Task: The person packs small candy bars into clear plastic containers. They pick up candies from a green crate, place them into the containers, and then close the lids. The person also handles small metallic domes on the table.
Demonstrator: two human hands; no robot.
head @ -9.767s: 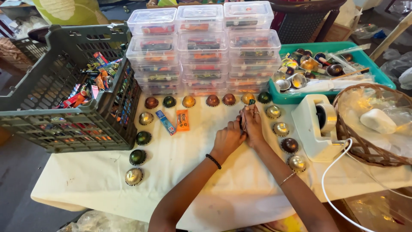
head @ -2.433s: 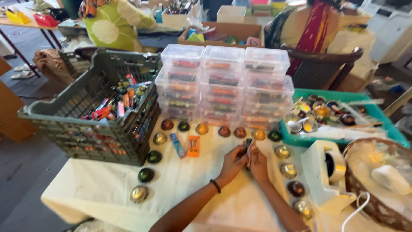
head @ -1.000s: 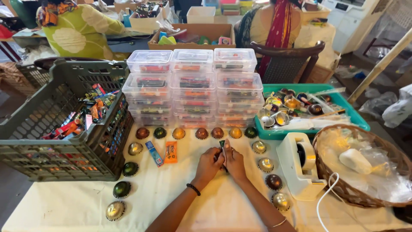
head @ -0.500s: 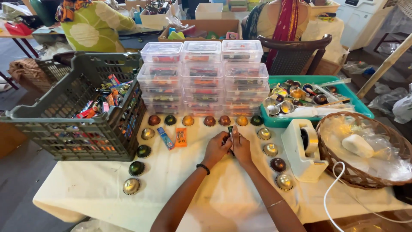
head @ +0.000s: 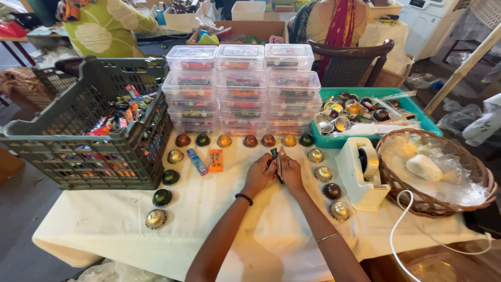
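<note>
Mid-table, the left hand [head: 259, 175] and right hand [head: 290, 171] pinch together on a small dark packet [head: 275, 154], possibly foil, within an arc of shiny domed capsules [head: 323, 174].

**Crowded Workroom Beyond the Table**

We see a table under a cream cloth [head: 104, 219], a dark wooden chair [head: 349, 62] behind it, and a grey concrete floor [head: 21, 209] at the left. A slanting wooden pole [head: 459, 68] crosses the right side. Daylight falls evenly.
</note>
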